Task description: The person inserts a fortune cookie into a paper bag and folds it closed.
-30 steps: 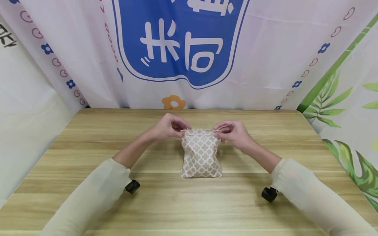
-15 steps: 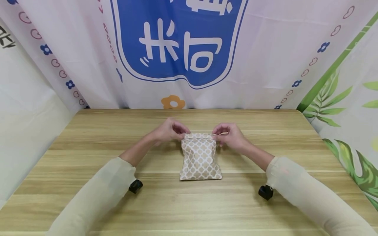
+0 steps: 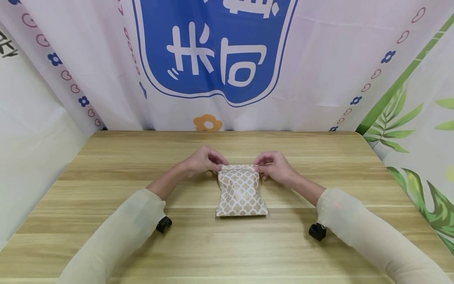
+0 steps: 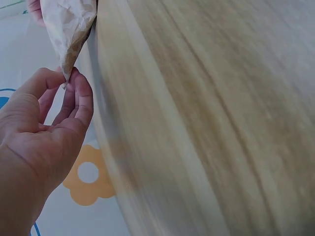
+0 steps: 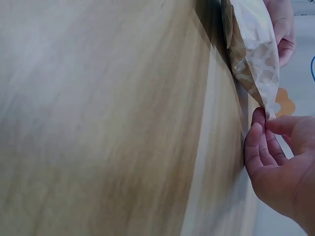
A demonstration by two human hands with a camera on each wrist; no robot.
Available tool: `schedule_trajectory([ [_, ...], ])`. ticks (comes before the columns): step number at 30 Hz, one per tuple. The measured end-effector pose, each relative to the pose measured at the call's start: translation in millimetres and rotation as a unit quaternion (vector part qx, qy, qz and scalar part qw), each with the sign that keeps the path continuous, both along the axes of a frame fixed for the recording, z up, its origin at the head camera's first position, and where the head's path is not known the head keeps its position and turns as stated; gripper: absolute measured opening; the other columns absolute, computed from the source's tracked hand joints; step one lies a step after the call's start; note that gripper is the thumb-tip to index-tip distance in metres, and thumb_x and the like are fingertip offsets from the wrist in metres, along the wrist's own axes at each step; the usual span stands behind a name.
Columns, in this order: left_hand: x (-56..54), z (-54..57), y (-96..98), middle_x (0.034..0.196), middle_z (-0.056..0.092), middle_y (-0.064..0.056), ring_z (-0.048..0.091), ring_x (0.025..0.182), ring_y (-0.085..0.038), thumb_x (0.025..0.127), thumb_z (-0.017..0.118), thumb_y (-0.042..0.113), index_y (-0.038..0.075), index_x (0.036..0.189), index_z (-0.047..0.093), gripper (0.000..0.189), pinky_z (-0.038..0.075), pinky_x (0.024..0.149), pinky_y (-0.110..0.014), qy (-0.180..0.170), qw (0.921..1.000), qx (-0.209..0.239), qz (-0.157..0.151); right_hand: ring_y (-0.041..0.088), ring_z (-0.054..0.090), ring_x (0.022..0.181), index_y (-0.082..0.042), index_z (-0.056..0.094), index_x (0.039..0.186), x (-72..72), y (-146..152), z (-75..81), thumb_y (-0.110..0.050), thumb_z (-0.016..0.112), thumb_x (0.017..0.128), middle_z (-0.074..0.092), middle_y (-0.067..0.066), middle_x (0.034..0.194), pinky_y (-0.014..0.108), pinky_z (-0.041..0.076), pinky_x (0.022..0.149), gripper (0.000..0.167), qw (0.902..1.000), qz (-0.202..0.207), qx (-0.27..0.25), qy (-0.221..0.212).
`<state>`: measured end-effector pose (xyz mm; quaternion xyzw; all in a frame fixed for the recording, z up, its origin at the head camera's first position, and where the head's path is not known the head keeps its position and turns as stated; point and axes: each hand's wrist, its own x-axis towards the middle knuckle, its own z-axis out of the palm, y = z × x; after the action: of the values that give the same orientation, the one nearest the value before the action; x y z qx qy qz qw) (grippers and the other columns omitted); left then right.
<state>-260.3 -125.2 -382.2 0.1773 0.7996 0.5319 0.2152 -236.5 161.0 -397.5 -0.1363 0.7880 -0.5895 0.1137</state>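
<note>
A small beige bag (image 3: 241, 191) with a white quatrefoil lattice sits near the middle of the wooden table in the head view. Its body bulges a little, and its contents are hidden. My left hand (image 3: 205, 161) pinches the top left corner between thumb and fingertips. At the opposite top corner, the thumb and fingers of my right hand (image 3: 274, 166) hold the edge in a pinch. The left wrist view shows the bag's corner (image 4: 74, 42) tapering into the left fingertips. In the right wrist view, the bag (image 5: 256, 54) narrows toward the right hand's grip.
The wooden table (image 3: 106, 189) spreads around the bag on all sides. A printed curtain (image 3: 319, 79) hangs along its far edge. Small black devices stick out below the sleeves, one at the left cuff (image 3: 164, 225) and one at the right cuff (image 3: 317, 232).
Both hands have come down and slightly nearer the body, bringing the bag's top edge with them. The bag's bottom edge has shifted only a little. Each hand keeps its pinch.
</note>
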Motion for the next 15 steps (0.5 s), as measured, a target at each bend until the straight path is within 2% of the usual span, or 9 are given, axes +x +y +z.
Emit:
schedule_trajectory([
  [9,2.2,1.4,-0.3,0.105,0.074,-0.018,0.064,0.076,-0.014,0.093,0.066,-0.013,-0.010,0.112,0.074,0.021,0.058,0.071,-0.025,-0.006,1.0000,0.000,0.004,0.013,0.061,0.064,0.015,0.068,0.104,2.1,-0.4,1.9,0.009,0.071,0.092,0.070,0.012,0.085,0.024,0.055,0.055,0.014,1.0000,-0.004,0.007,0.004],
  [15,6.9,6.4,0.2,0.109,0.073,-0.019,0.066,0.078,-0.017,0.093,0.066,-0.011,-0.009,0.111,0.074,0.020,0.059,0.074,-0.029,0.003,0.9999,-0.001,0.010,0.014,0.064,0.066,0.014,0.068,0.106,3.9,-0.6,5.2,0.009,0.070,0.092,0.070,0.015,0.093,0.025,0.055,0.056,0.015,0.9999,-0.010,0.004,0.001],
])
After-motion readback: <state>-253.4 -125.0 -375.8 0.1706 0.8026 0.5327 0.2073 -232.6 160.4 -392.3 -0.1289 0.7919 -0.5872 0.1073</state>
